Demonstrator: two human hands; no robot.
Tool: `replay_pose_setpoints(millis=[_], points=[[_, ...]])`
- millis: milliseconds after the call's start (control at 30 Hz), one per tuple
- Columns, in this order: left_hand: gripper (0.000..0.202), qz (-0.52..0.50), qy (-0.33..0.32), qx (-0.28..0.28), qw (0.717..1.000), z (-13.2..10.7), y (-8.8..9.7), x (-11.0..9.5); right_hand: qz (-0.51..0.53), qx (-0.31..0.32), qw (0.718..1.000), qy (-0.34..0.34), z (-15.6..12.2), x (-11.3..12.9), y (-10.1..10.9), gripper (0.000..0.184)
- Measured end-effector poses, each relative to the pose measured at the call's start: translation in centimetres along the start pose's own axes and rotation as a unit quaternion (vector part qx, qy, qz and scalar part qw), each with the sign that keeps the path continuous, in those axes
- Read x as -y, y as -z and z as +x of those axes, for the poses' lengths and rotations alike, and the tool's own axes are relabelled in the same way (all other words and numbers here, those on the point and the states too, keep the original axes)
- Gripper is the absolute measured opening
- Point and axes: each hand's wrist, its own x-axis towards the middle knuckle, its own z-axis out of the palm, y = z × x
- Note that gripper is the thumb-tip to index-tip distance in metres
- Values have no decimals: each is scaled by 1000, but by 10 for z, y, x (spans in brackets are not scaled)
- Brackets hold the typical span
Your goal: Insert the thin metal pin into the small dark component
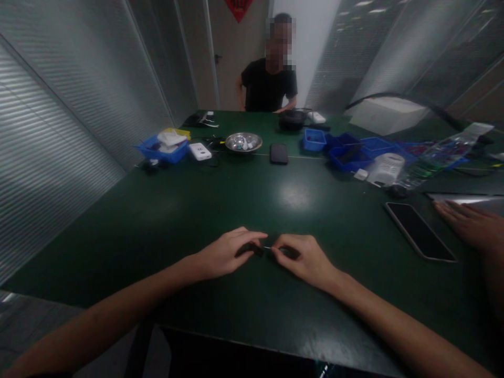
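Note:
Just above the near part of the green table, my two hands almost meet. My left hand (230, 252) is closed, with its thumb and fingers around a small dark object (258, 250) whose kind I cannot make out. Opposite it, my right hand (301, 257) pinches a thin, pale, shiny piece (268, 248) between thumb and forefinger. This piece points left at the dark object; whether the two touch is too small to tell. Fingers hide most of both things.
On the table (157, 220) lie a phone (420, 231), a plastic bottle (437, 157), a black case (279, 154), a metal bowl (243, 150) and blue trays (346, 157). Another person's hand (472, 223) rests at right. A person in black (270, 86) sits across.

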Motion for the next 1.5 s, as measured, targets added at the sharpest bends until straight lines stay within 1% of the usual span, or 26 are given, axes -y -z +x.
replay_pose_setpoints(millis=[100,167,200,267,300,367,433,500,567,633,733,800,867,900,967,1100,1167,1233,1267,1333,1433,1500], points=[[51,9,6,14,1000,-7,12,10,1,5,1000,-8,-1,0,0,17],[51,27,26,3,999,-12,28,24,3,7,1000,-13,-1,-1,0,18],[51,41,39,-8,998,-15,39,33,4,7,1000,-13,-2,-1,0,19],[50,78,74,-41,993,-22,65,53,5,8,1000,-10,-2,-1,0,19],[48,93,96,-67,989,-27,80,65,5,9,1000,-9,-2,-1,0,19],[47,119,154,-111,975,-38,110,88,6,11,1000,-8,-2,-1,0,19],[50,136,200,-155,958,-51,135,110,6,10,1000,-9,-2,-1,0,19],[54,133,227,-199,944,-63,153,127,7,11,1000,-10,-2,0,0,19],[59,113,244,-228,936,-73,163,139,9,15,1000,-12,-2,0,1,20],[60,90,252,-234,935,-80,168,144,11,17,1000,-15,-2,0,2,20],[56,81,259,-221,937,-86,172,146,12,19,1000,-15,-2,0,2,21],[55,112,283,-220,927,-90,175,149,9,19,1000,-14,-2,0,2,21],[55,165,308,-230,908,-95,178,153,6,16,1000,-13,-3,0,1,21],[52,188,314,-234,901,-97,180,154,5,14,1000,-12,-2,0,1,21],[45,212,314,-239,894,-101,182,156,8,14,1000,-13,-2,1,1,20],[32,217,314,-227,896,-103,183,150,11,18,1000,-14,-3,2,1,21],[30,220,321,-214,896,-102,182,143,7,17,1000,-12,-3,2,1,20],[29,224,320,-215,895,-99,179,134,6,17,1000,-11,-3,1,1,20],[29,225,315,-227,894,-97,178,131,7,17,1000,-11,-3,1,1,20],[29,217,296,-271,890,-92,175,124,9,17,1000,-10,-3,2,1,21],[26,170,272,-336,885,-84,171,119,11,17,1000,-8,-2,2,1,22],[25,135,272,-350,886,-80,169,118,11,22,1000,-10,-2,2,1,24]])
